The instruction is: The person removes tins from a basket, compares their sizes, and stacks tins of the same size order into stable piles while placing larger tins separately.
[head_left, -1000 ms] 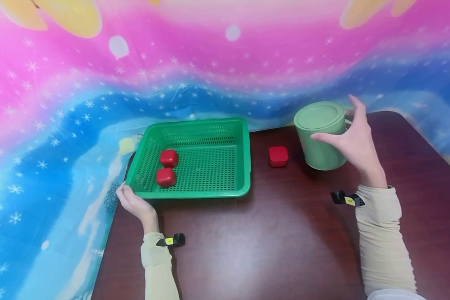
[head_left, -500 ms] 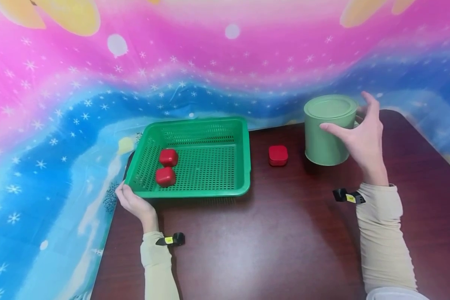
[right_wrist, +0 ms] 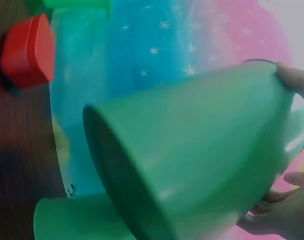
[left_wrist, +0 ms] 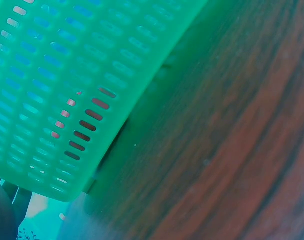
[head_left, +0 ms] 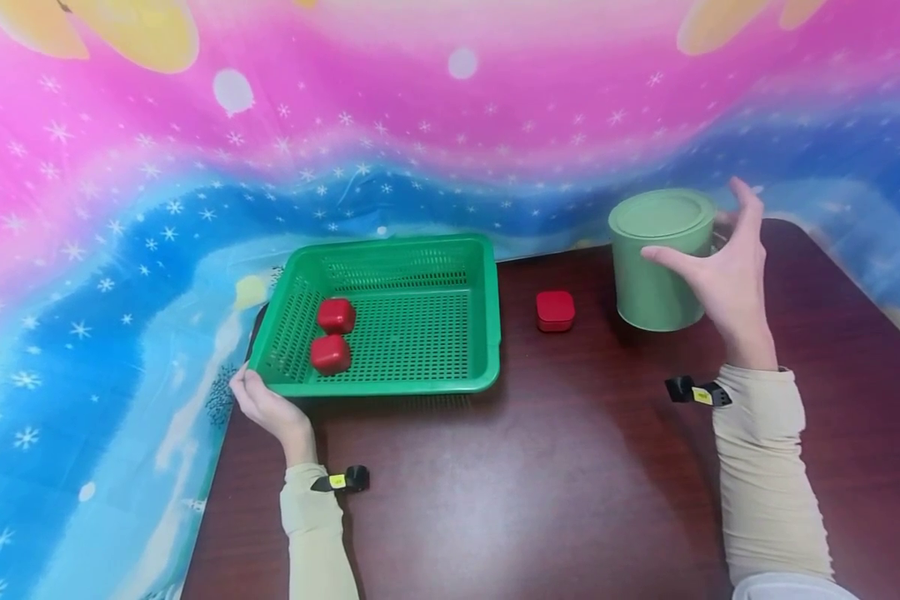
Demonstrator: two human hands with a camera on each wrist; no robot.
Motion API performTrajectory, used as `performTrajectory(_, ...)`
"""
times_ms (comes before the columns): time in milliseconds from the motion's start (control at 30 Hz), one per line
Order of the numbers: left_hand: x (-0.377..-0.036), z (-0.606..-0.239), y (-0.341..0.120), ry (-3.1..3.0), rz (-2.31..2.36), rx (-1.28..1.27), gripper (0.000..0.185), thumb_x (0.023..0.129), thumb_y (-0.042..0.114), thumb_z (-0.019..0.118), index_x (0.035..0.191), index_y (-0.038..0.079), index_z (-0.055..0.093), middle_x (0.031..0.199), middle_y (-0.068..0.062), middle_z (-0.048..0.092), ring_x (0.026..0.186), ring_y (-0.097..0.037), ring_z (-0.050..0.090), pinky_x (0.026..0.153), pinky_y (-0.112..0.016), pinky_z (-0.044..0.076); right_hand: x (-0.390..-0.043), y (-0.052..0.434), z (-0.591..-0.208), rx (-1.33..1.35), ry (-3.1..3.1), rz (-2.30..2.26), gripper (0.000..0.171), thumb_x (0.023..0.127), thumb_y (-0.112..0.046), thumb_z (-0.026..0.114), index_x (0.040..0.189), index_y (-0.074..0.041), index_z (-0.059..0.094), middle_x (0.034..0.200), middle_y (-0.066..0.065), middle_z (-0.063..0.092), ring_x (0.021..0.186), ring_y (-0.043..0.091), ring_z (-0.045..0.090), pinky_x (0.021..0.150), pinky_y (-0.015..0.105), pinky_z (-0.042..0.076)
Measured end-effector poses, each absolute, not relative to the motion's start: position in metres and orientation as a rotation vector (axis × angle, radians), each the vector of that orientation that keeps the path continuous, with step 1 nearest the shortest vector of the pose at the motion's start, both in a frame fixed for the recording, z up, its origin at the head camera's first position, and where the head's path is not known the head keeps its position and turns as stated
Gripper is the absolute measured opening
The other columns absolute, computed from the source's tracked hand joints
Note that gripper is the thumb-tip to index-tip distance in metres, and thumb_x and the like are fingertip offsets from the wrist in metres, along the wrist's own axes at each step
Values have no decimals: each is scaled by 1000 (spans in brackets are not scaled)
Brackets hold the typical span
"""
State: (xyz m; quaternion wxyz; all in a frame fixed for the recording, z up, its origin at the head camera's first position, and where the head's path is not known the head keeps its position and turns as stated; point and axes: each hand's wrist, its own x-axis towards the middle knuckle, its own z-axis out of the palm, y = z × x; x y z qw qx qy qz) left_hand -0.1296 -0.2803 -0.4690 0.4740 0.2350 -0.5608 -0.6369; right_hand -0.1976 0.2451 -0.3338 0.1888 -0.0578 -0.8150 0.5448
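Observation:
In the head view my left hand (head_left: 270, 410) grips the near left corner of a green perforated basket (head_left: 390, 388). Two red rounded blocks, one (head_left: 336, 317) behind the other (head_left: 331, 355), lie inside at its left. My right hand (head_left: 727, 267) holds a pale green mug (head_left: 656, 283) bottom up, thumb on the near side and other fingers round behind by the handle. Its open rim faces the table in the right wrist view, where another green cylinder (right_wrist: 82, 220) shows beside that rim. This cylinder is hidden in the head view.
A third red block (head_left: 555, 312) sits on the dark wooden table (head_left: 495, 483) between basket and mug. A colourful patterned cloth (head_left: 420, 125) hangs behind the table and along its left side. The basket's slotted side (left_wrist: 82, 115) fills much of the left wrist view.
My right hand has moved to the right with the mug, which has gone from tilted to nearly upright, its bottom still up. The left hand and basket look the same.

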Motion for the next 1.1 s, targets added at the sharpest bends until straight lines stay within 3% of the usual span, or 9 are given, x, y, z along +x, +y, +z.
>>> performTrajectory(167, -131, -470, -281, -1367, -1567, 572, 24, 107, 18, 42, 110, 5, 62, 85, 1, 49, 82, -12, 43, 87, -29, 33, -197, 247, -335, -146, -2291, 1572, 110, 80, -24, 90, 164, -32, 18, 134, -2, 52, 123, 16, 50, 109, 32, 37)
performTrajectory(333, -132, -473, -283, -1366, -1574, 566, 25, 107, 17, 41, 110, 3, 62, 86, 0, 50, 81, -12, 43, 86, -29, 34, -197, 247, -336, -192, -2329, 1447, 114, 76, -30, 92, 163, -33, 19, 139, 3, 49, 131, 22, 46, 113, 35, 35)
performTrajectory(533, -131, -470, -282, -1354, -1581, 561, 25, 108, 16, 41, 111, 3, 62, 87, -1, 51, 79, -13, 44, 86, -29, 35, -197, 250, -334, -196, -2343, 1517, 114, 79, -31, 90, 164, -34, 14, 145, 7, 45, 136, 27, 45, 117, 39, 33)
performTrajectory(767, -130, -469, -280, -1354, -1586, 568, 26, 108, 17, 41, 112, 2, 62, 90, -2, 54, 83, -14, 48, 87, -30, 36, -202, 251, -340, -186, -2422, 1412, 117, 79, -36, 89, 165, -29, 10, 143, 15, 43, 132, 26, 42, 111, 39, 33)
performTrajectory(1000, -130, -468, -280, -1355, -1575, 570, 26, 107, 17, 41, 112, 3, 62, 89, -1, 55, 83, -14, 48, 87, -29, 36, -201, 257, -341, -166, -2510, 1370, 122, 80, -40, 88, 166, -27, 2, 153, 22, 38, 140, 35, 38, 112, 53, 31)
performTrajectory(1100, -129, -468, -281, -1359, -1573, 566, 26, 108, 17, 41, 112, 3, 62, 90, -1, 55, 84, -14, 49, 88, -29, 36, -201, 258, -343, -107, -2534, 1278, 115, 84, -35, 86, 166, -22, 7, 148, 25, 47, 133, 42, 45, 109, 57, 33)
